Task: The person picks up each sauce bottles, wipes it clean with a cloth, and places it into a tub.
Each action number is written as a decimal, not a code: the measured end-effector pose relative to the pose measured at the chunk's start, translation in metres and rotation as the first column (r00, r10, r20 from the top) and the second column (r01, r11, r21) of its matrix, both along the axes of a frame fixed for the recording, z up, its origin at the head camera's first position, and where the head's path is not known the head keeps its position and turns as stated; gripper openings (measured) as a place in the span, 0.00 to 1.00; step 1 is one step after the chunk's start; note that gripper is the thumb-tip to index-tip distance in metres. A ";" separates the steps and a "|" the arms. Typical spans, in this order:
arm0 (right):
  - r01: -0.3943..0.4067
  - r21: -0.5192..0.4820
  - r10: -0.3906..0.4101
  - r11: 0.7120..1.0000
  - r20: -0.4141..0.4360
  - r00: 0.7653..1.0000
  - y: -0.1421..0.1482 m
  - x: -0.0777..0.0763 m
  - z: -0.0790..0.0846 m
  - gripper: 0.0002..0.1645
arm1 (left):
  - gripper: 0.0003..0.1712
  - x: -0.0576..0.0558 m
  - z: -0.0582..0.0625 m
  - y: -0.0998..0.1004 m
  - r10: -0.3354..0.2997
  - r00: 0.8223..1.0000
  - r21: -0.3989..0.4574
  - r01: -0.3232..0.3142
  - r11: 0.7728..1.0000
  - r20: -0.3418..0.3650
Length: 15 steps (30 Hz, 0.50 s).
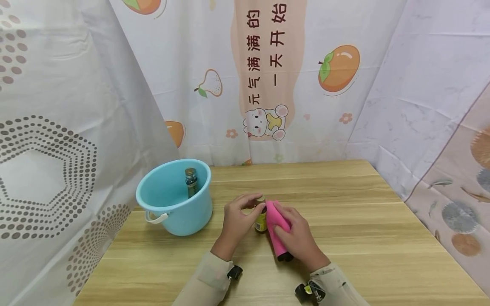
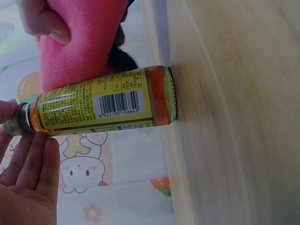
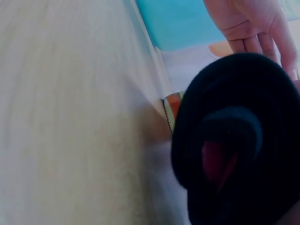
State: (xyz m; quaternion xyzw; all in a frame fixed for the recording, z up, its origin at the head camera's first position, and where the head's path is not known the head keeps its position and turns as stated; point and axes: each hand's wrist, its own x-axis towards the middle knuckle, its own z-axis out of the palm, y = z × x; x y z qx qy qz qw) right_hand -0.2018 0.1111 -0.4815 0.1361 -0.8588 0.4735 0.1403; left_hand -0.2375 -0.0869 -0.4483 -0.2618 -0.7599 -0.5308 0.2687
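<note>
A small glass bottle (image 1: 261,224) with a yellow label and a metal cap stands upright on the wooden table. My left hand (image 1: 238,217) pinches it at the cap and neck; in the left wrist view the barcode side of the bottle (image 2: 93,104) faces the camera. In my right hand (image 1: 299,238) is a folded pink cloth (image 1: 275,225), gripped against the bottle's right side. The black underside of the cloth (image 3: 253,82) fills much of the right wrist view and hides most of the bottle there.
A light blue bucket (image 1: 188,219) with a white handle (image 1: 156,218) stands on the table to the left. Inside it leans another capped bottle (image 1: 191,182). Behind the wooden table (image 1: 344,204) hangs a printed curtain (image 1: 214,127), with more cloth at both sides.
</note>
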 end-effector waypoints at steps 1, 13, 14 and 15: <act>0.005 0.015 -0.005 1.000 0.017 1.000 0.000 0.000 0.000 0.38 | 0.15 0.000 0.000 0.000 0.001 1.000 0.002 -0.001 1.000 -0.001; 0.011 0.159 -0.030 0.987 0.113 0.993 0.001 -0.001 -0.002 0.38 | 0.18 0.001 -0.002 0.002 0.011 0.999 0.003 -0.011 1.000 0.039; 0.012 0.162 -0.030 0.987 0.112 0.993 0.001 -0.001 -0.002 0.38 | 0.18 0.001 -0.003 0.002 0.013 0.999 0.005 -0.013 1.000 0.039; 0.014 0.164 -0.032 0.986 0.110 0.993 0.001 -0.001 -0.001 0.38 | 0.18 0.000 -0.003 0.002 0.011 0.999 0.011 -0.011 1.000 0.036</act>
